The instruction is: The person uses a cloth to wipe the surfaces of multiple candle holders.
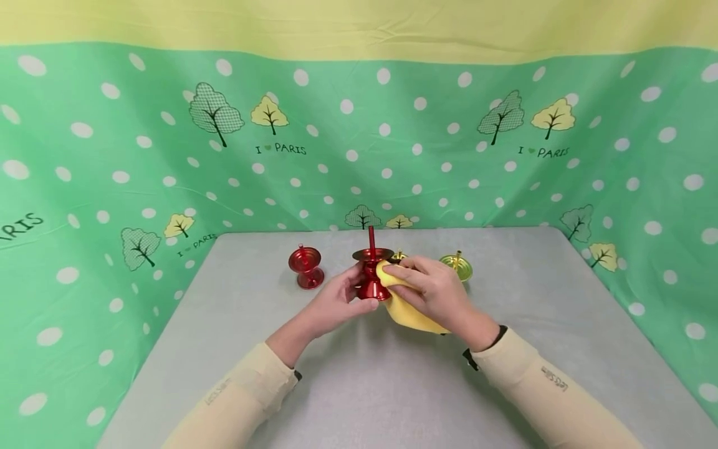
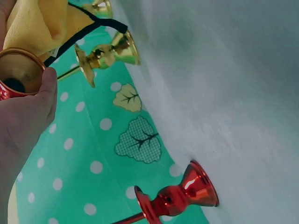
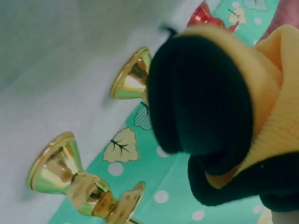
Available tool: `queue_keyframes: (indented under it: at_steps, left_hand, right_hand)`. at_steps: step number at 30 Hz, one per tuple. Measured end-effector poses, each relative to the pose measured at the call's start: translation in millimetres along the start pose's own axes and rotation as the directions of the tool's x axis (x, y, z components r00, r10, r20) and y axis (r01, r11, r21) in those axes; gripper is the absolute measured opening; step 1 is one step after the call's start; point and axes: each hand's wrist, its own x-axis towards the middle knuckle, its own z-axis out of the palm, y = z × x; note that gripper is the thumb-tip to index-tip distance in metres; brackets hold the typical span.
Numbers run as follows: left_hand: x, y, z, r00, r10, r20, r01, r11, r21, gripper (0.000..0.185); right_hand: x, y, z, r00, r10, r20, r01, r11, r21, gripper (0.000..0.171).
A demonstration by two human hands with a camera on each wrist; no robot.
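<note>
My left hand [image 1: 339, 300] grips a shiny red candlestick [image 1: 374, 290] near its flared foot. It stands roughly upright above the middle of the table, with a thin red spike rising from its dish. The left wrist view looks into the candlestick's hollow foot [image 2: 21, 70], lifted off the table. In my right hand [image 1: 440, 290] is a yellow cloth [image 1: 415, 317], bunched under the fingers and touching the candlestick's right side below the dish. Dark edging on the cloth [image 3: 268, 116] fills much of the right wrist view and hides those fingertips.
Another red candlestick [image 1: 308, 262] stands on the grey table [image 1: 348, 386], left of the hands. Behind the right hand are two gold candlesticks, the right one [image 1: 461, 268] partly covered and the other [image 1: 399, 255] mostly hidden. A green dotted curtain [image 1: 348, 131] surrounds the table's back and sides.
</note>
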Motion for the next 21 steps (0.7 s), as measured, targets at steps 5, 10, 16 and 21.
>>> queue_keyframes:
  at_steps: [5, 10, 16, 21]
  left_hand:
    - [1.7, 0.3, 0.1, 0.998, -0.051, -0.029, 0.05, 0.998, -0.041, 0.083]
    - [1.6, -1.2, 0.9, 0.989, -0.082, -0.127, 0.078, 0.996, -0.038, 0.081]
    - [4.7, -2.3, 2.5, 0.986, -0.052, -0.159, 0.049, 0.998, -0.025, 0.082]
    - [3.7, -0.9, 2.2, 0.979, -0.076, -0.189, 0.068, 0.997, -0.047, 0.081]
  right_hand:
    - [-4.0, 5.2, -2.0, 0.999, 0.025, 0.032, -0.024, 0.999, -0.021, 0.04]
    - [-5.5, 1.7, -1.4, 1.0, 0.026, -0.002, -0.026, 0.998, -0.06, 0.037]
    - [1.3, -6.4, 2.9, 0.999, -0.05, 0.021, 0.052, 0.995, -0.079, 0.036]
    - [0.2, -5.6, 4.9, 0.999, -0.004, -0.04, -0.001, 0.994, -0.108, 0.033]
